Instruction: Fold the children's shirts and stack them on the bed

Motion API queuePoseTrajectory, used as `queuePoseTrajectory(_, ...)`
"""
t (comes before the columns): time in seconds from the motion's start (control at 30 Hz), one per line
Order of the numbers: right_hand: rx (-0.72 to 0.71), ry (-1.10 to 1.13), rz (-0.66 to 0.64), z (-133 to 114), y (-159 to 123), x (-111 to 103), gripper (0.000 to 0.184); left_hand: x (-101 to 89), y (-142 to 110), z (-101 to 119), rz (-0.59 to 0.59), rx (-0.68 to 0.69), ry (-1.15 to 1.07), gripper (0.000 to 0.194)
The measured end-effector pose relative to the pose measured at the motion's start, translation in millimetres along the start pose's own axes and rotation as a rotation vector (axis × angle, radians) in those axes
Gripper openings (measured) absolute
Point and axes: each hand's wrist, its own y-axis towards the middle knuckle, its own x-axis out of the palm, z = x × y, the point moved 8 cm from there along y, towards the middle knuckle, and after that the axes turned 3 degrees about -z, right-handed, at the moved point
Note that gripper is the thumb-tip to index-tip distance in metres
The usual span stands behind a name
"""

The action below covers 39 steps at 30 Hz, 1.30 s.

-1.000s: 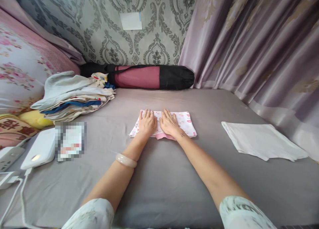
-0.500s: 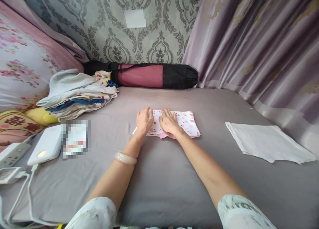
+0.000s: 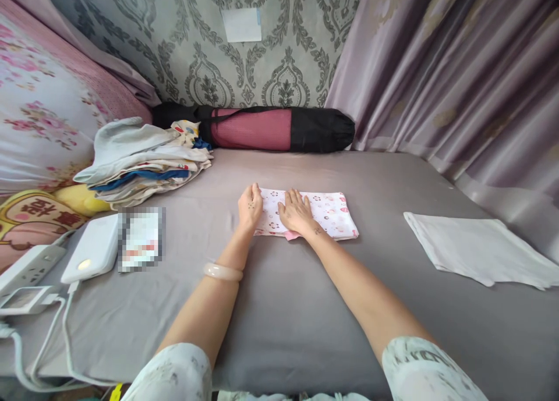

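White, pink-printed cloth (image 3: 329, 213) lies folded on the grey sheet (image 3: 297, 319).
Flat a second ago, the left hand (image 3: 250, 206) now stands edge-on at the cloth's left end, fingers together, any grip impossible to tell; the right hand (image 3: 297, 213) stays palm-down on it, fingers slightly spread.

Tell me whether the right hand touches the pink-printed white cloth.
Touching: the head view shows the right hand lying palm-down on the pink-printed white cloth.

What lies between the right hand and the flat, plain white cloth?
In the head view, the right part of the folded pink-printed white fabric under the right hand, then a stretch of bare grey sheet.
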Motion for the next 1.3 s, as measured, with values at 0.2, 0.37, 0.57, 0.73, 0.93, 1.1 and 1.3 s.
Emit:
queuePoseTrajectory(0.2,-0.030,0.047,0.023,-23,-5,-6,0.058,-5.5,4,-5,0.057,0.038,-0.150,0.044)
queuePoseTrajectory(0.37,-0.016,0.010,0.018,-29,-5,3,0.059,-11.1,7,-12,0.122,0.015,-0.270,0.047)
queuePoseTrajectory(0.57,-0.016,-0.002,-0.007,-26,-2,6,0.060,-10.1,12,-25,0.157,-0.012,-0.351,0.047)
queuePoseTrajectory(0.73,-0.046,0.032,0.000,-43,2,-4,0.059,-12.2,15,-30,0.192,0.003,-0.371,0.048)
queuePoseTrajectory(0.93,-0.156,0.049,-0.026,-78,13,4,0.059,-17.2,18,-35,0.243,-0.018,-0.385,0.048)
queuePoseTrajectory(1.1,-0.145,0.041,-0.036,-80,18,14,0.059,-17.5,19,-37,0.240,-0.028,-0.384,0.046)
queuePoseTrajectory(1.3,-0.161,0.075,0.012,-82,13,9,0.058,-15.6,18,-33,0.215,-0.007,-0.364,0.047)
